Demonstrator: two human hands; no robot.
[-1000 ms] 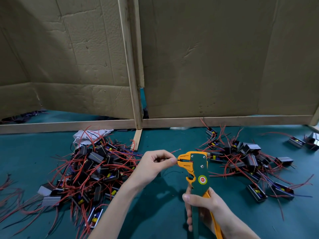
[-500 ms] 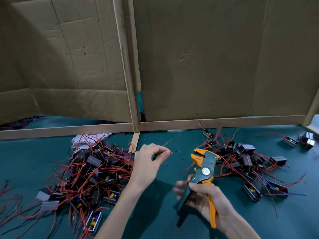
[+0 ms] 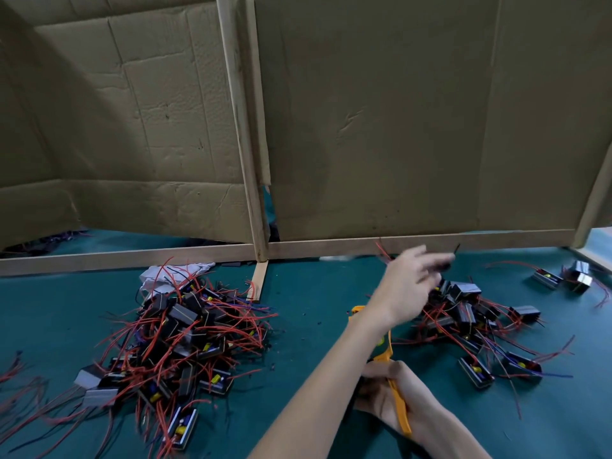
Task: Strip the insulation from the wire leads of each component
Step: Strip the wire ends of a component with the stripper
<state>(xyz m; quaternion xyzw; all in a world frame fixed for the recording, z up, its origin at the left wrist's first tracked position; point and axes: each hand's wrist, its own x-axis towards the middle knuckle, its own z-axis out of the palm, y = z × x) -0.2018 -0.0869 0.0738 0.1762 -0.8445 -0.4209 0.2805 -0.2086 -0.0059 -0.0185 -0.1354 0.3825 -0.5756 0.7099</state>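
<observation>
Cardboard panels (image 3: 364,111) on a wooden frame (image 3: 132,256) wall off the back of a bench covered in a green mat (image 3: 314,293); a crumpled white cloth (image 3: 159,279) lies by the frame on the left

Left heap (image 3: 185,339): a dense tangle of small black components with long red leads, a few blue ones mixed in, sprawled over the left half of the mat; right heap (image 3: 463,313): a looser, smaller scatter of the same parts, with stray pieces (image 3: 546,278) lying apart near the far right edge

Left hand (image 3: 410,276) reaches across the body, above the near edge of the right heap; it is motion-blurred; a dark component (image 3: 443,265) with a thin black lead shows at its fingertips, but I cannot tell whether the fingers pinch it or have let go

Right hand (image 3: 394,399) low in the view, near the body, under the left forearm; its fingers are wrapped round the handles of the wire stripper (image 3: 400,412), which is orange and points away from the body; the forearm hides most of the tool's head; the two hands are well apart; small dark specks dot the mat between the heaps
</observation>
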